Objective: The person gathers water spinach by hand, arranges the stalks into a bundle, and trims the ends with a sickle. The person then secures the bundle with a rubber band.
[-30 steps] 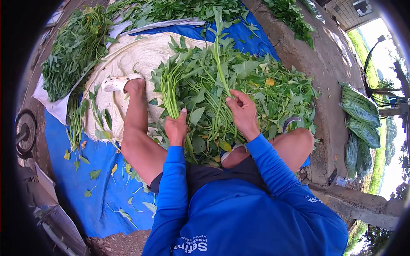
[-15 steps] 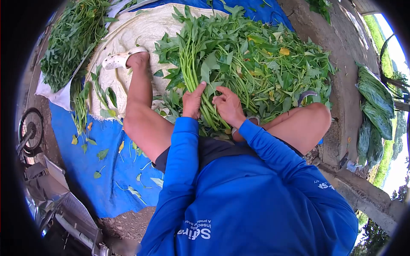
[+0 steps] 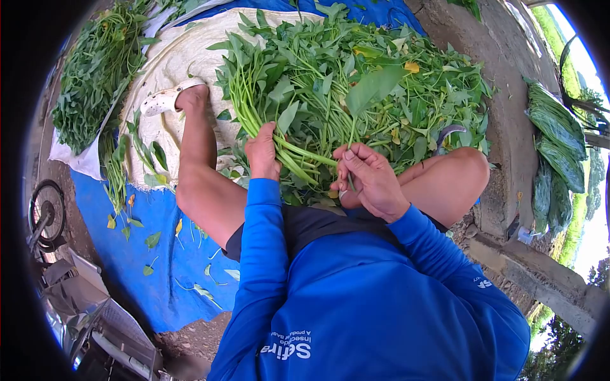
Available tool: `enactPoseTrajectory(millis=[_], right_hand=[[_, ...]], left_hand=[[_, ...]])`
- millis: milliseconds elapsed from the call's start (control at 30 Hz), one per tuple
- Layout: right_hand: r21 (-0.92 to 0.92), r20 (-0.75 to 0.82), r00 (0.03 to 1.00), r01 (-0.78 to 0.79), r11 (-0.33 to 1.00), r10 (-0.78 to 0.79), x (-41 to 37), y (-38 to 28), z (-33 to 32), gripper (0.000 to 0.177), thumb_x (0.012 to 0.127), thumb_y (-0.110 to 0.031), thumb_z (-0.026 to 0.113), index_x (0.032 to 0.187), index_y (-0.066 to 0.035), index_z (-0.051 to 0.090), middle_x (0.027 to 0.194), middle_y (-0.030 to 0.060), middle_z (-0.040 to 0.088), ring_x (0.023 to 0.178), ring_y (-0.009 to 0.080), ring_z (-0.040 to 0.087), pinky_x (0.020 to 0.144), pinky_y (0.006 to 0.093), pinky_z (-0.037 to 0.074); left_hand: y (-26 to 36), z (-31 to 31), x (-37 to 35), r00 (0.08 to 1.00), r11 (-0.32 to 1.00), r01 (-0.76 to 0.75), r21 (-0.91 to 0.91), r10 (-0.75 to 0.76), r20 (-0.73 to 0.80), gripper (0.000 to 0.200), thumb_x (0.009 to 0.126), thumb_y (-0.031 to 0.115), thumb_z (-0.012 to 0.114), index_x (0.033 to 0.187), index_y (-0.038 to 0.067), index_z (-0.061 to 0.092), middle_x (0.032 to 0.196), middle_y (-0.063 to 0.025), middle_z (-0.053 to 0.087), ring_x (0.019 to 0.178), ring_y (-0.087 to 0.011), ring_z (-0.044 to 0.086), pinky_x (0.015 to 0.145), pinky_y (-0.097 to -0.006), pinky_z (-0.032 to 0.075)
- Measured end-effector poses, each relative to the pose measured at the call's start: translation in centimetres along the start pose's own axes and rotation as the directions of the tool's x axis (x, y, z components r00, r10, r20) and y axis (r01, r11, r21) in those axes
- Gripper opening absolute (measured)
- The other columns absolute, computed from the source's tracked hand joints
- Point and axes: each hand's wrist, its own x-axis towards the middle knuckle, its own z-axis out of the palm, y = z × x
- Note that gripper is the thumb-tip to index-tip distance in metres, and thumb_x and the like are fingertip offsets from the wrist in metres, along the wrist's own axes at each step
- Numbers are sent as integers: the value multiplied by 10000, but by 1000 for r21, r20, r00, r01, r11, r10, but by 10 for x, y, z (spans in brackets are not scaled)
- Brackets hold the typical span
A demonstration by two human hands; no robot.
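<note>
My left hand is closed around the stems of a bunch of leafy greens that look like water spinach. Its leafy tops lean away to the upper left, while the cut ends point toward my lap. To the right of it, my right hand pinches the thin stalk of a single broad leaf, which stands up above the fingers. The end of one stem from the bunch reaches this hand's fingertips. Beneath both hands spreads a big pile of the same greens, with some yellow leaves among them.
A curved blade lies on the pile beside my right knee. Bundled greens rest at the left on a pale sack. Loose leaves are scattered over the blue tarp. Wrapped green bundles lie far right, beyond a concrete edge.
My right hand has moved right, away from the bunch, and now raises a single leaf by its stalk. My left hand has shifted slightly left, tilting the bunch further that way.
</note>
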Motion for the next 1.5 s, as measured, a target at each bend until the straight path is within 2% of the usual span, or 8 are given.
enactPoseTrajectory(millis=[133,200,267,333,467,700,1000,1500], right_hand=[[-444,-401,875,75,893,-273,10,-92,-38,423,1105,-200,601,1451,39,554,1196,128,727,1044,227,718,918,371,585],[-858,-178,471,-504,-98,-864,45,-104,-119,638,968,-246,730,1496,45,524,1415,259,642,1165,365,697,1007,396,547],[-934,-246,648,-356,-1,-721,75,-102,-132,565,947,-240,723,1439,16,612,1307,256,707,1102,337,726,986,391,553],[-822,-439,823,-205,531,-361,127,-53,-113,298,929,-212,680,1130,-26,798,1022,219,791,927,362,758,886,435,589],[-941,-312,797,-336,50,-518,231,31,-129,310,910,-275,769,1107,-39,810,1062,191,802,958,345,772,919,439,604],[-886,-386,786,-169,432,-483,255,21,-112,374,859,-240,792,1156,-18,749,1073,220,767,1002,367,735,916,431,580],[-415,-184,979,8,910,-93,160,-89,-56,353,1018,-119,741,1365,-100,680,1067,-35,743,902,56,691,691,241,567],[-847,-10,757,341,407,-654,123,-108,-22,347,936,-177,826,1243,-31,758,994,12,755,876,91,673,726,305,541]], left_hand=[[38,-15,8,991,986,-130,100,133,-21,218,921,126,765,941,-63,658,777,-123,680,597,-231,672,539,-378,584],[44,-27,16,981,973,-191,128,194,-12,213,938,118,755,985,-63,653,800,-121,687,600,-223,669,546,-385,595],[43,-28,17,979,974,-193,115,199,-43,204,957,108,741,1048,-46,643,853,-111,697,621,-205,667,559,-381,614],[36,-29,16,985,977,-169,133,173,-21,199,958,106,738,1057,-40,646,856,-102,692,634,-201,669,567,-379,621],[17,-31,9,989,972,-150,183,150,16,180,942,99,743,1066,-15,680,853,-64,693,641,-175,648,578,-341,556],[17,-38,7,969,918,-236,319,247,7,167,914,102,743,1021,-16,691,845,-38,696,697,-119,605,643,-305,483],[17,-32,17,942,819,-316,479,329,59,222,874,186,738,919,-8,640,789,-41,662,670,-131,570,638,-325,483],[2,-15,-1,944,777,-318,544,310,109,264,841,180,758,884,-21,594,785,-86,665,696,-178,598,698,-362,512]])
